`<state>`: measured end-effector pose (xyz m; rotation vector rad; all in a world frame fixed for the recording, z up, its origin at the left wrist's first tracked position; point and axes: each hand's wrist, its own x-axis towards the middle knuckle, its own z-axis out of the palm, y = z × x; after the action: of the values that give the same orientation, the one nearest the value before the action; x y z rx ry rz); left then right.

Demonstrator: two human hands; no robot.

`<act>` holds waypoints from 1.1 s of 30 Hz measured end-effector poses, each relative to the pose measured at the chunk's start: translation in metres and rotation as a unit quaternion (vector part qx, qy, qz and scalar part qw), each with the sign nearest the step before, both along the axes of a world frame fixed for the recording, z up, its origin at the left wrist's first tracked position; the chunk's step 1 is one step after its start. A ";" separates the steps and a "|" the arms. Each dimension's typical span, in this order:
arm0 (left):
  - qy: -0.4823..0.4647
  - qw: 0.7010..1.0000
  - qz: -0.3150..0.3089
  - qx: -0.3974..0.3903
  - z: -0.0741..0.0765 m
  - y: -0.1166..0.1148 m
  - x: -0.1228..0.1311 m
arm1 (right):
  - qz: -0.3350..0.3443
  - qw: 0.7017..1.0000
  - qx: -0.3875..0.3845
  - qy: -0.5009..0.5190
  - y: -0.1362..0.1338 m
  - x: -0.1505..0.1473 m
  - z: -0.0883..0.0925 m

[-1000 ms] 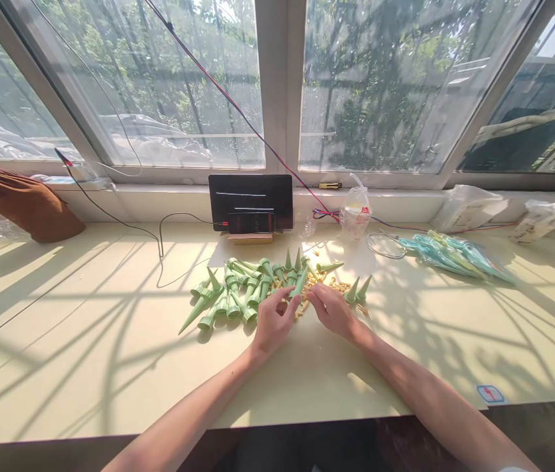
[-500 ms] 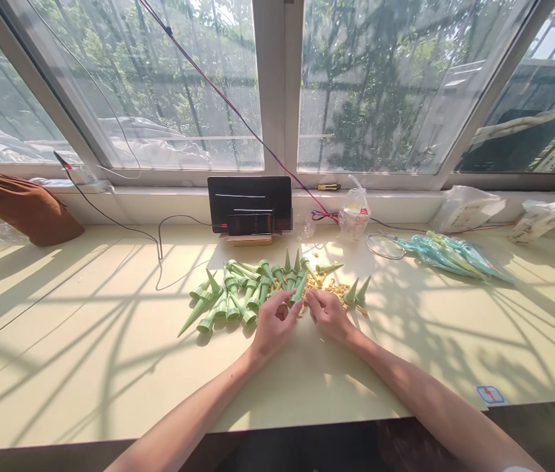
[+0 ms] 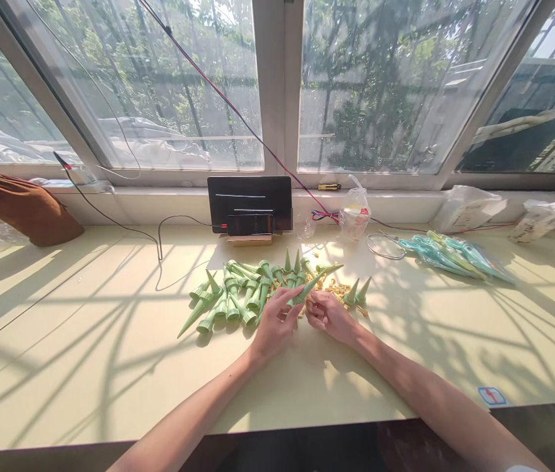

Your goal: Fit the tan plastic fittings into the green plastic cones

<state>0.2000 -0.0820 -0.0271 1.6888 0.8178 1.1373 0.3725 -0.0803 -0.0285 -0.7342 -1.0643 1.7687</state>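
Now my left hand (image 3: 277, 321) pinches one green cone (image 3: 312, 286) near its wide end. Its long axis slants away and rightward, tip beyond my right hand (image 3: 332, 316). That hand, close at the wide end, is curled narrow; whether it holds anything I cannot tell. Left of my left hand lies a cone pile (image 3: 228, 298), too tangled to count. Two upright cones (image 3: 352, 292) stand just beyond my right hand.

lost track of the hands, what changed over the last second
The left hand has tilted one green cone up from the cone pile, tip now up and right. The right hand came in from the yellow pieces to the cone's wide end. The pile, tablet and bags stayed put.
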 end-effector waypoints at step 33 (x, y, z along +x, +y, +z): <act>0.068 0.993 0.080 0.049 -0.002 -0.003 0.002 | -0.112 0.992 0.030 -0.042 -0.003 -0.011 -0.007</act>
<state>0.2022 -0.0853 -0.0288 1.8237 1.0108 1.1978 0.3616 -0.0834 -0.0353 -0.8624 -1.0430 1.5196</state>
